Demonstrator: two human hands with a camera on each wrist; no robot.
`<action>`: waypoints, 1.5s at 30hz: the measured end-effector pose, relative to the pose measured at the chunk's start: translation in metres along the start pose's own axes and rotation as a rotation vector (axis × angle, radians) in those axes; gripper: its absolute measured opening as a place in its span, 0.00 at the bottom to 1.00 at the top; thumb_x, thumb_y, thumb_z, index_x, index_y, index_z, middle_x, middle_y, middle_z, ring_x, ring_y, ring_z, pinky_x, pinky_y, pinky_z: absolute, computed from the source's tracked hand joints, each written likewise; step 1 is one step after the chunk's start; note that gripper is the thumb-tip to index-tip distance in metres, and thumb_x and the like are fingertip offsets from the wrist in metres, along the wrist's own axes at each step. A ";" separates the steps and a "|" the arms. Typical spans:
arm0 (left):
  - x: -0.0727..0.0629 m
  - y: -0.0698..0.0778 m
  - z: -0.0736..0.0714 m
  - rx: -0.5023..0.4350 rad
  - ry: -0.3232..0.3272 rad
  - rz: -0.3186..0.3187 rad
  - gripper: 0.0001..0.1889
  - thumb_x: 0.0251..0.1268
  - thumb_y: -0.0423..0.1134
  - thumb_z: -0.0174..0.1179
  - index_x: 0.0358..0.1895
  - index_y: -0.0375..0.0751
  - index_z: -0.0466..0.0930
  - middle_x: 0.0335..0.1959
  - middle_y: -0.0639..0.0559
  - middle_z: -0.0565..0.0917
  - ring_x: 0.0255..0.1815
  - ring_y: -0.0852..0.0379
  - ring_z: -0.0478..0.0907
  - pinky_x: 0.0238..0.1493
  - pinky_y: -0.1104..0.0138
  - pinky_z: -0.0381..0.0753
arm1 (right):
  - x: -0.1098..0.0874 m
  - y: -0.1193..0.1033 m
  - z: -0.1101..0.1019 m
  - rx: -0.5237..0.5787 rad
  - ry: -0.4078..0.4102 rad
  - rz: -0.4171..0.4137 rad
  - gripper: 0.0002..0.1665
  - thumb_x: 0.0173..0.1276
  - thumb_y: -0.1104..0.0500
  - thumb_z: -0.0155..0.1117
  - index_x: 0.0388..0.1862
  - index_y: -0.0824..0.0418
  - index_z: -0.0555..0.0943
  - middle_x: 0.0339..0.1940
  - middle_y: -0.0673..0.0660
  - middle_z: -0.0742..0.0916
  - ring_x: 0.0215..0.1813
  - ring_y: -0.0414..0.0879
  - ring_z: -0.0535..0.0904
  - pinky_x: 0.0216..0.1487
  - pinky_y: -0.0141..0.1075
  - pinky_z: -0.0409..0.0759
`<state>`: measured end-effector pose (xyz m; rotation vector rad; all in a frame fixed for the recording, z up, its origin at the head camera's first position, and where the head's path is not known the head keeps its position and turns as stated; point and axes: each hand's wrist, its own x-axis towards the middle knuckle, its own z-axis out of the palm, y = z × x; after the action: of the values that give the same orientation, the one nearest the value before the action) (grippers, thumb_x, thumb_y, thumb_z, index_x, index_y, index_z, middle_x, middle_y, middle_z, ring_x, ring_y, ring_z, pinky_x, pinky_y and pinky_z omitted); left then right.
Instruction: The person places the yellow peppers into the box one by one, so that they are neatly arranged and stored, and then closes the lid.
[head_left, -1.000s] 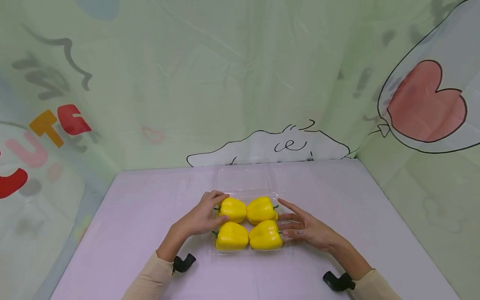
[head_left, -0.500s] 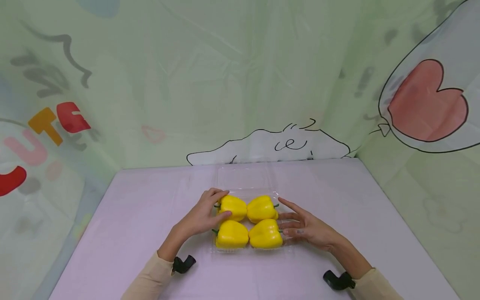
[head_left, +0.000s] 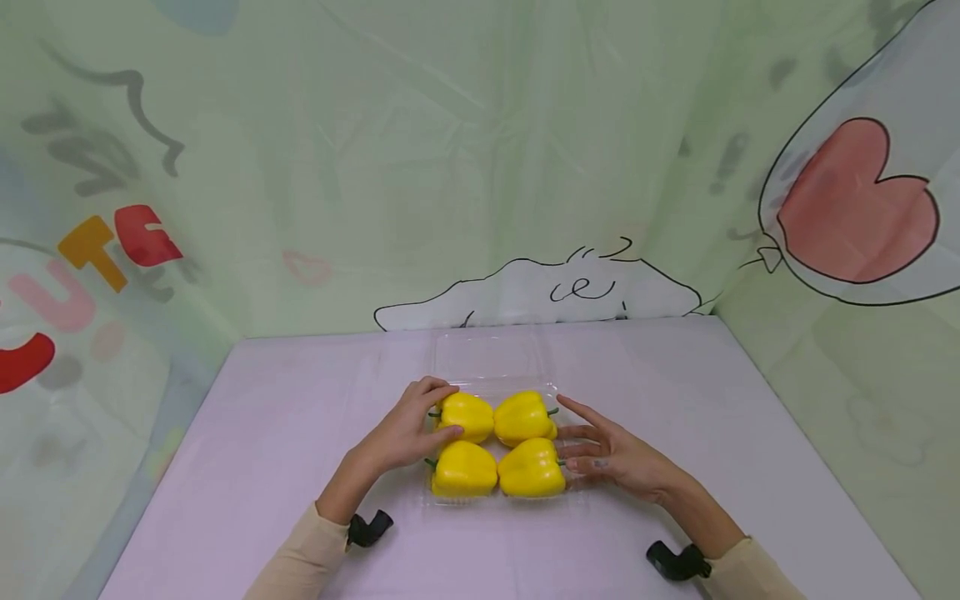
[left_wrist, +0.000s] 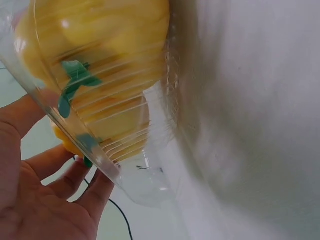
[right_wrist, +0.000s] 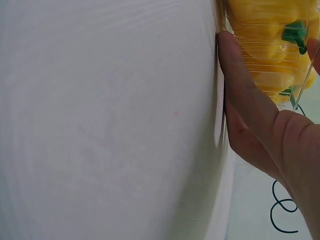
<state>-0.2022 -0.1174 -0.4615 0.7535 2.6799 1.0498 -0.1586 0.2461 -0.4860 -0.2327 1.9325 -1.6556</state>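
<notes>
Several yellow bell peppers lie in two rows in a clear plastic clamshell container (head_left: 501, 502). My left hand (head_left: 408, 429) reaches over the container's left rim, its thumb and fingers spanning the far-left bell pepper (head_left: 468, 417). From the left wrist view, green stems (left_wrist: 77, 82) show through the ribbed wall, and the thumb and fingers cross the rim. On the right side my right hand (head_left: 615, 457) rests against the container wall, fingers mostly straight, beside the far-right pepper (head_left: 522, 419) and near-right pepper (head_left: 532, 469). The near-left pepper (head_left: 463, 471) sits below my left thumb.
The container's clear lid (head_left: 487, 357) lies folded open toward the back of the pale table (head_left: 300, 417). Printed fabric walls (head_left: 480, 167) rise behind the table and at both sides. Black wrist-camera mounts (head_left: 677, 562) sit at both cuffs.
My left thumb has shifted slightly to the right over the far-left pepper since a second ago. The right hand and the peppers stay in place.
</notes>
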 end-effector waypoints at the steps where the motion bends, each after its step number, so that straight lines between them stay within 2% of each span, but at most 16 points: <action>1: 0.000 0.000 0.000 0.007 0.000 0.004 0.34 0.73 0.48 0.69 0.76 0.37 0.73 0.71 0.45 0.74 0.74 0.44 0.69 0.78 0.46 0.74 | 0.000 0.000 0.000 0.000 -0.002 -0.001 0.61 0.73 0.59 0.72 0.90 0.43 0.42 0.82 0.77 0.62 0.75 0.64 0.76 0.62 0.49 0.88; 9: 0.001 0.005 -0.003 0.067 -0.035 -0.011 0.33 0.75 0.48 0.66 0.77 0.36 0.71 0.72 0.43 0.74 0.74 0.43 0.69 0.78 0.47 0.74 | 0.000 0.000 -0.001 -0.009 -0.005 -0.009 0.60 0.73 0.58 0.72 0.90 0.42 0.43 0.82 0.77 0.62 0.75 0.64 0.75 0.62 0.49 0.88; 16: 0.001 0.005 -0.001 0.068 -0.021 -0.009 0.33 0.72 0.45 0.70 0.75 0.35 0.74 0.70 0.42 0.75 0.74 0.42 0.69 0.78 0.46 0.73 | 0.000 -0.001 0.000 -0.012 0.002 -0.003 0.60 0.73 0.58 0.72 0.90 0.42 0.43 0.82 0.77 0.62 0.76 0.66 0.75 0.63 0.49 0.88; 24: 0.000 0.005 0.001 0.119 -0.019 0.015 0.33 0.75 0.47 0.66 0.76 0.35 0.72 0.71 0.41 0.75 0.73 0.43 0.71 0.75 0.48 0.76 | 0.000 0.000 0.000 -0.010 0.005 -0.001 0.61 0.73 0.58 0.72 0.90 0.42 0.43 0.82 0.77 0.62 0.76 0.66 0.75 0.63 0.50 0.88; 36: -0.002 0.009 0.004 0.203 -0.028 0.014 0.32 0.78 0.47 0.63 0.77 0.34 0.71 0.73 0.40 0.73 0.70 0.44 0.71 0.74 0.50 0.78 | -0.001 -0.002 0.001 -0.005 -0.004 -0.003 0.61 0.73 0.58 0.72 0.90 0.44 0.42 0.82 0.77 0.62 0.75 0.64 0.75 0.63 0.49 0.88; 45: 0.000 0.007 0.000 0.176 -0.022 0.031 0.32 0.75 0.47 0.67 0.75 0.34 0.73 0.71 0.43 0.72 0.70 0.44 0.72 0.74 0.52 0.78 | -0.001 -0.002 0.001 -0.005 0.003 0.000 0.61 0.73 0.58 0.72 0.90 0.44 0.42 0.82 0.78 0.63 0.75 0.64 0.76 0.62 0.49 0.88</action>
<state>-0.1997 -0.1125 -0.4570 0.8341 2.7761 0.8144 -0.1578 0.2453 -0.4837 -0.2331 1.9393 -1.6519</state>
